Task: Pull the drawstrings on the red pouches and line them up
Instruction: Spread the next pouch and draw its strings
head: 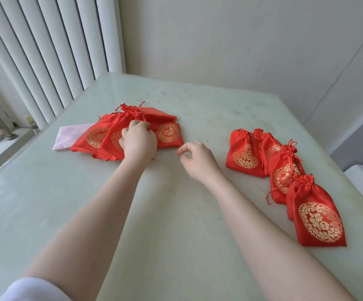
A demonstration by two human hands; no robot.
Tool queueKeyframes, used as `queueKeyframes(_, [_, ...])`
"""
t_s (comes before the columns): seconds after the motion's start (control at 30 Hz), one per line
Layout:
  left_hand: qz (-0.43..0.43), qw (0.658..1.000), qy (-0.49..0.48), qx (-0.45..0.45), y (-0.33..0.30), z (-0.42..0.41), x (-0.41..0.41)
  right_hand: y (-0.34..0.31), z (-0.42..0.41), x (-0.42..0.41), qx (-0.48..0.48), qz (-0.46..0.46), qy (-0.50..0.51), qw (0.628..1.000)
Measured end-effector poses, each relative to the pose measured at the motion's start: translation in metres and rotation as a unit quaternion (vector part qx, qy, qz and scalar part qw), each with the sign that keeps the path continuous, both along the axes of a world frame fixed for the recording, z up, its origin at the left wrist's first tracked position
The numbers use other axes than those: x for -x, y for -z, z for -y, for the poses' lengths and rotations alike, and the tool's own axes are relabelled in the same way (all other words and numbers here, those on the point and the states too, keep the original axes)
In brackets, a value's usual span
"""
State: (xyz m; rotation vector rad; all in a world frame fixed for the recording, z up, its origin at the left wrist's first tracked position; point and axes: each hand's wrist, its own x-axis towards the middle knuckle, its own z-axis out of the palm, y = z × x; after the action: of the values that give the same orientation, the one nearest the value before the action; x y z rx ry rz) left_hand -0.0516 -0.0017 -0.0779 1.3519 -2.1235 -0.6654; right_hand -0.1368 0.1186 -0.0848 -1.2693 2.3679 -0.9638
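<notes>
A loose heap of flat red pouches [99, 135] with gold emblems lies at the middle left of the table. My left hand [139, 141] rests on top of the heap, its fingers curled into the fabric of one pouch near its drawstring. My right hand [198, 158] hovers just right of the heap, fingers loosely curled, holding nothing. On the right side a row of several cinched red pouches [285, 172] overlaps in a slanted line; the nearest one [319, 218] is the largest in view.
A pink folded cloth [67, 135] sticks out from under the heap's left side. The pale green table [176, 246] fills the view, with white vertical blinds [46, 61] at the back left and a white wall behind. A white sleeve [33, 290] covers my left upper arm.
</notes>
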Motion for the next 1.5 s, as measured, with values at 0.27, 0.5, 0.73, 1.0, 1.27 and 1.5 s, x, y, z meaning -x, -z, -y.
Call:
queueKeyframes(0.27, [-0.257,0.940,0.211,0.075,-0.006,-0.027,-0.014,-0.005,0.012,-0.001,0.125,-0.023,0.030,0.992])
queueKeyframes(0.5, [-0.312,0.930,0.184,-0.067,-0.008,-0.033,-0.023,-0.007,0.016,0.001,0.096,0.153,-0.087,0.980])
queueKeyframes(0.73, [-0.298,0.938,0.169,-0.049,-0.010,-0.023,-0.030,-0.001,0.029,-0.003,0.179,0.307,-0.108,0.928])
queueKeyframes(1.0, [-0.246,0.952,0.181,-0.003,-0.010,-0.004,-0.038,-0.003,0.055,0.005,0.199,0.096,0.116,0.968])
queueKeyframes(1.27, [-0.048,0.997,-0.016,0.064,-0.008,0.014,-0.037,-0.012,0.030,0.021,0.284,0.122,0.220,0.925])
queueKeyframes(1.5, [-0.116,0.957,0.248,0.101,-0.033,-0.044,-0.016,-0.013,-0.010,0.012,0.308,0.192,0.138,0.922])
